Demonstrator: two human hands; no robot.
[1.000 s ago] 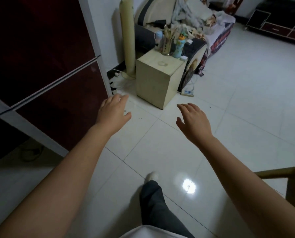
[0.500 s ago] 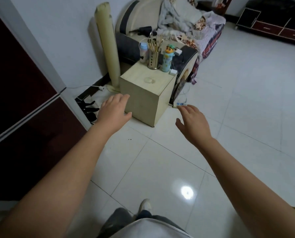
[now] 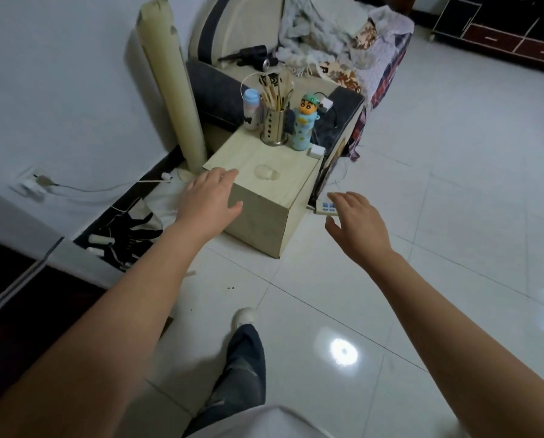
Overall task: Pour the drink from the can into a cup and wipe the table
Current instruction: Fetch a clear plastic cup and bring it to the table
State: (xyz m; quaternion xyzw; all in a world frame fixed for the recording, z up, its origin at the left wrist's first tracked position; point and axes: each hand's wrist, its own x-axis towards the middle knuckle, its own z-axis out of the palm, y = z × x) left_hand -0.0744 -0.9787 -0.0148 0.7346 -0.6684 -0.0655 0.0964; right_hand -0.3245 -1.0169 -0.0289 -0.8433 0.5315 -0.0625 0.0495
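Before the table, I hold both hands, left and right, wide, empty; approaching, next probably finding the unseen can.

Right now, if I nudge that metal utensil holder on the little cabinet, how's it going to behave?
The metal utensil holder is tall and narrow with chopsticks sticking well above its rim, so it is probably top-heavy and apt to tip. Its smooth base on the cabinet top may slide first. It stands close beside the cartoon bottle, which could get knocked.

Left hand hides cabinet front-left corner. Clear object on cabinet top too faint to identify. Sofa cut off at top edge.
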